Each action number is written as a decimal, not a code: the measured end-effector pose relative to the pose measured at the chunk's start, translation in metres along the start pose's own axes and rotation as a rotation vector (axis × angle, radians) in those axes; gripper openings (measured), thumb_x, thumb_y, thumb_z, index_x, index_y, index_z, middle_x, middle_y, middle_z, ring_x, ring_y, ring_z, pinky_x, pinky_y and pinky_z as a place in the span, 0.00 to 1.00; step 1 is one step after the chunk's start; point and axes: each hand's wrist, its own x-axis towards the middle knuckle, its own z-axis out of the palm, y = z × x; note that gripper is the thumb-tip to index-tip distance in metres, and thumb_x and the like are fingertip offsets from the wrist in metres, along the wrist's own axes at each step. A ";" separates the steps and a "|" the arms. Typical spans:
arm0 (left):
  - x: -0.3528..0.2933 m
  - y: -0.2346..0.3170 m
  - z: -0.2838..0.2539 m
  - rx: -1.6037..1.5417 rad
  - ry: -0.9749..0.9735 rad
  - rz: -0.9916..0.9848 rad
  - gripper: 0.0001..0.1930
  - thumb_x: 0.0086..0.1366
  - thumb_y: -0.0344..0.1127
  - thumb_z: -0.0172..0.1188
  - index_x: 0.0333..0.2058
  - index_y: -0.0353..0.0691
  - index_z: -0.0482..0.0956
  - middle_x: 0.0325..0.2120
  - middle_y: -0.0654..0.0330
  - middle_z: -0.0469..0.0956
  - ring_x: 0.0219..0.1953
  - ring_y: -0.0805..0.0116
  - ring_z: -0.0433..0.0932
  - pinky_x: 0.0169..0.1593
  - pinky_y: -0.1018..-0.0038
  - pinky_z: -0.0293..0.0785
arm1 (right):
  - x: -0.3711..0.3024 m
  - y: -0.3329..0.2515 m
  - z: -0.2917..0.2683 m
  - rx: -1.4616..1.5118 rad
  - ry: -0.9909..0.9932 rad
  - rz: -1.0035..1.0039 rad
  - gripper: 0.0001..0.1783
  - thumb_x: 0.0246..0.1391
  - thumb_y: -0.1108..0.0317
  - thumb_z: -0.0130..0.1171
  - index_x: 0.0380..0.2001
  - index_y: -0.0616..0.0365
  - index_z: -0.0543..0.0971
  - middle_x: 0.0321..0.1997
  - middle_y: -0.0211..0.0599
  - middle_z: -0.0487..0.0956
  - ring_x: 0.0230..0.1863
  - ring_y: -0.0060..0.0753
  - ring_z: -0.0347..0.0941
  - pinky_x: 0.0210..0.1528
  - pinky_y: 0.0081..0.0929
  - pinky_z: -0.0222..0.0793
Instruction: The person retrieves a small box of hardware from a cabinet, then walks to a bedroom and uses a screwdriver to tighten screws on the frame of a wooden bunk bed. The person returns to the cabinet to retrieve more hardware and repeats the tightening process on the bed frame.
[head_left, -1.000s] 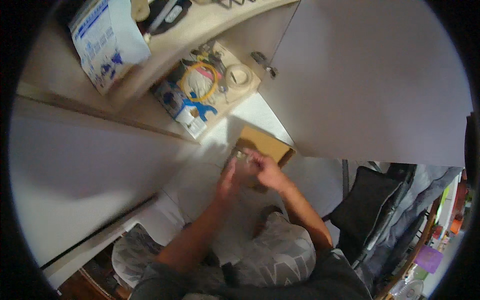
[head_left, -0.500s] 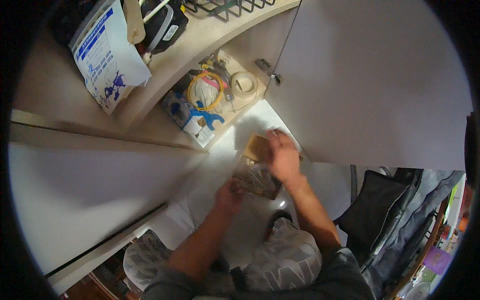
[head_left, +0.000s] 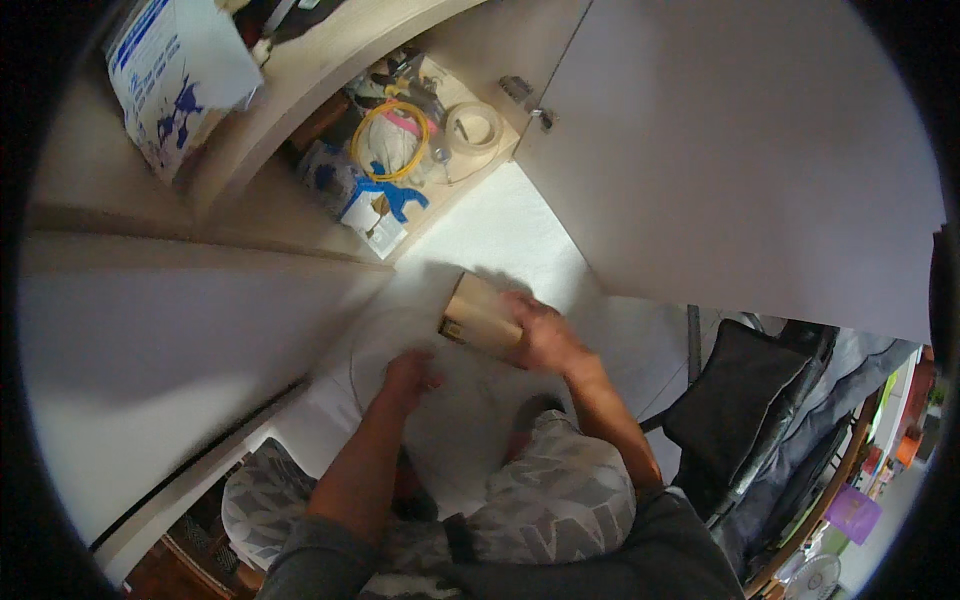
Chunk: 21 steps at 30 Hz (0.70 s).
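The fingers (head_left: 524, 322) of the right hand (head_left: 543, 338) curl over the near end of a small tan box (head_left: 480, 312), grasping it from above, so the box sits low over the white surface (head_left: 500, 240), tilted, with its dark-printed end toward the left hand (head_left: 408, 372). The left hand lies just beside the box, fingers bent down onto a pale, rounded white thing (head_left: 455, 420) on the person's lap; motion blur hides whether they pinch anything, so I cannot tell if that hand is clenched or simply resting. Outward from the hands, the white surface runs up to an open cabinet shelf (head_left: 470, 170) crowded with a coil of yellow cord (head_left: 392, 140), a roll of tape (head_left: 473, 127), a blue clamp-like tool (head_left: 388, 196) and small packets. A white bag with blue print (head_left: 180, 80) stands on a higher shelf, and a dark folding chair (head_left: 745, 400) stands to the right. The main risk looks to be the one-ended hold: gripped only at one end, the box could pivot or slip from the fingers and drop to the lap or floor. A push toward the shelf could also knock the loose packets at its edge, since they sit close to the lip.
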 end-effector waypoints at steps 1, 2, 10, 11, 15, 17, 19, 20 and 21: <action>-0.001 -0.007 0.004 0.123 -0.029 0.025 0.11 0.64 0.37 0.61 0.43 0.41 0.79 0.31 0.58 0.77 0.24 0.62 0.74 0.38 0.62 0.78 | 0.004 -0.009 -0.016 0.018 -0.047 0.122 0.48 0.37 0.60 0.73 0.64 0.52 0.67 0.57 0.50 0.75 0.56 0.54 0.73 0.57 0.43 0.70; -0.003 -0.011 0.007 0.247 -0.054 0.056 0.12 0.64 0.36 0.60 0.45 0.41 0.79 0.33 0.56 0.78 0.25 0.61 0.76 0.38 0.61 0.78 | 0.007 -0.014 -0.028 0.033 -0.087 0.245 0.46 0.38 0.61 0.72 0.64 0.53 0.67 0.56 0.50 0.76 0.54 0.54 0.74 0.55 0.43 0.71; -0.032 0.035 0.093 0.717 -0.118 0.017 0.17 0.59 0.44 0.62 0.41 0.38 0.81 0.39 0.47 0.81 0.42 0.48 0.80 0.47 0.57 0.76 | 0.013 0.033 -0.031 0.027 0.015 0.305 0.28 0.43 0.64 0.64 0.52 0.53 0.76 0.37 0.54 0.81 0.43 0.60 0.77 0.45 0.48 0.74; -0.039 0.035 0.099 0.799 -0.099 0.024 0.17 0.59 0.44 0.61 0.41 0.38 0.81 0.39 0.47 0.81 0.42 0.48 0.80 0.47 0.56 0.76 | 0.011 0.035 -0.034 0.051 0.003 0.328 0.27 0.43 0.64 0.64 0.51 0.54 0.77 0.37 0.54 0.81 0.42 0.60 0.77 0.45 0.48 0.74; -0.061 0.048 0.120 1.053 -0.032 0.014 0.16 0.60 0.46 0.60 0.38 0.39 0.81 0.37 0.48 0.81 0.42 0.47 0.80 0.47 0.54 0.76 | 0.012 0.017 -0.045 0.095 -0.023 0.372 0.27 0.43 0.63 0.65 0.50 0.54 0.77 0.37 0.53 0.81 0.42 0.59 0.77 0.45 0.47 0.74; -0.062 0.040 0.124 1.135 -0.017 -0.012 0.16 0.60 0.46 0.59 0.38 0.40 0.81 0.37 0.49 0.82 0.41 0.47 0.81 0.46 0.54 0.76 | 0.014 0.005 -0.046 0.023 -0.040 0.338 0.29 0.44 0.61 0.67 0.52 0.57 0.76 0.40 0.52 0.82 0.42 0.50 0.79 0.46 0.40 0.73; -0.058 0.042 0.122 1.222 -0.016 -0.028 0.15 0.61 0.46 0.58 0.37 0.40 0.82 0.36 0.49 0.82 0.40 0.47 0.81 0.45 0.53 0.76 | 0.014 0.003 -0.045 0.018 -0.044 0.334 0.31 0.45 0.60 0.68 0.54 0.57 0.75 0.42 0.52 0.82 0.44 0.50 0.79 0.48 0.39 0.73; -0.057 0.043 0.119 1.201 0.018 -0.063 0.15 0.61 0.45 0.58 0.36 0.40 0.82 0.36 0.48 0.82 0.40 0.47 0.81 0.45 0.53 0.76 | 0.012 0.007 -0.041 0.049 -0.044 0.347 0.31 0.45 0.60 0.68 0.54 0.57 0.75 0.43 0.51 0.82 0.46 0.53 0.78 0.49 0.40 0.73; -0.055 0.051 0.115 1.182 0.057 -0.097 0.15 0.61 0.45 0.58 0.36 0.40 0.83 0.35 0.48 0.82 0.39 0.46 0.82 0.45 0.53 0.76 | 0.013 0.010 -0.040 0.081 -0.042 0.356 0.32 0.45 0.59 0.67 0.54 0.56 0.75 0.45 0.51 0.82 0.48 0.56 0.77 0.50 0.42 0.73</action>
